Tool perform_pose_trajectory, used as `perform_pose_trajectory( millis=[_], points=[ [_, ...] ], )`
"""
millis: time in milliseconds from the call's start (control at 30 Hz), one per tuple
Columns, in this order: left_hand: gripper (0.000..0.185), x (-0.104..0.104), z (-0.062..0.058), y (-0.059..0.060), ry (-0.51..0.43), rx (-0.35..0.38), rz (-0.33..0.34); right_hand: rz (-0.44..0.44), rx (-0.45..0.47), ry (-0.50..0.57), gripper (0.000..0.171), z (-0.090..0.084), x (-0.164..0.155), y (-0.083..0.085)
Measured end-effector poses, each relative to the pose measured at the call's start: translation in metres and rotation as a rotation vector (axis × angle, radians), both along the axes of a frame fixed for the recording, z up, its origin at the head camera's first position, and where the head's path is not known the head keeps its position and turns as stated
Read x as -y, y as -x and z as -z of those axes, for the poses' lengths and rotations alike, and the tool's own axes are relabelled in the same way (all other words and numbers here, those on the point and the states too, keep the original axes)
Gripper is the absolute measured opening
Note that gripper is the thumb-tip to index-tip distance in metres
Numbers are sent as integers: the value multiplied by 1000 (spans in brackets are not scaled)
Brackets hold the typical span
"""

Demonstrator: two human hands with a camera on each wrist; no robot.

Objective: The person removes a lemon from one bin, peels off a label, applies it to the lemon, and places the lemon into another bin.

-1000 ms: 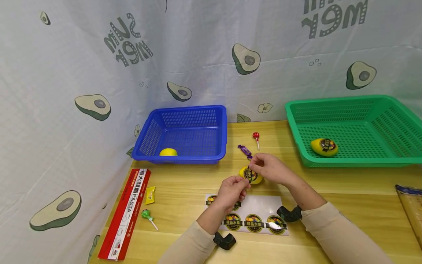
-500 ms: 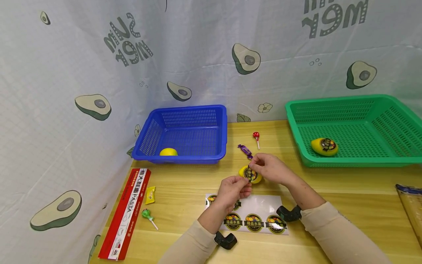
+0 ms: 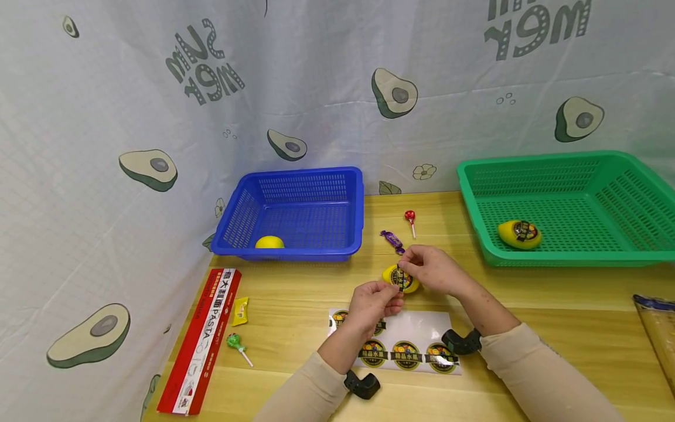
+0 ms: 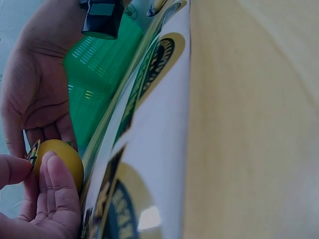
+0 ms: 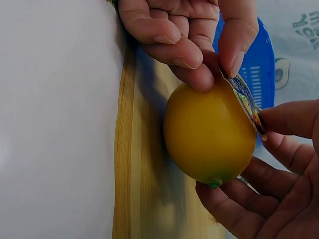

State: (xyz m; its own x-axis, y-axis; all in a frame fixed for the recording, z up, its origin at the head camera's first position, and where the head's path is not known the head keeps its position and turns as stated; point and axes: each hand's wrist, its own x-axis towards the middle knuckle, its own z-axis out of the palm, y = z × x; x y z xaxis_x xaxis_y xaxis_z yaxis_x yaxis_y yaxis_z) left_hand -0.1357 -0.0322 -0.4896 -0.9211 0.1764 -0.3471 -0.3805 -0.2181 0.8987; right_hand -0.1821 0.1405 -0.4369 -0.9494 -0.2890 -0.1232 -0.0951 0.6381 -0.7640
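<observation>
Head view: bright, even, diffuse light; colours clear; focus sharp throughout. Wide-lens bowing at the edges, the curtain [image 3: 158, 105] lines curved. Shadows soft and short, faint under the left hand [image 3: 373, 302] and right hand [image 3: 432, 269]. Small white glare patch on the glossy sheet [image 3: 416, 328] just near side of the hands.

Left wrist view: dimmer, bluish cast; sheet [image 4: 149, 164] and bench [image 4: 249, 124] blurred, too close to focus; a pale reflection on the sheet below the hand.

Right wrist view: lemon [image 5: 207, 134] fairly sharp, lit from above; dark shadow on the bench [image 5: 144, 164] beside it; sheet [image 5: 55, 119] overexposed to flat white.
</observation>
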Motion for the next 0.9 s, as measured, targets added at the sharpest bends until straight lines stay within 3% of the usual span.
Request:
perform_pose_trajectory(
  millis=[667, 900],
  points=[
    [8, 0, 2, 0, -5, -14, 0, 20, -4, -10, 13, 4, 2, -1],
    [19, 2, 2, 0, 1, -9, -15, 44, 64, 4, 23, 8, 0, -4]
  ],
)
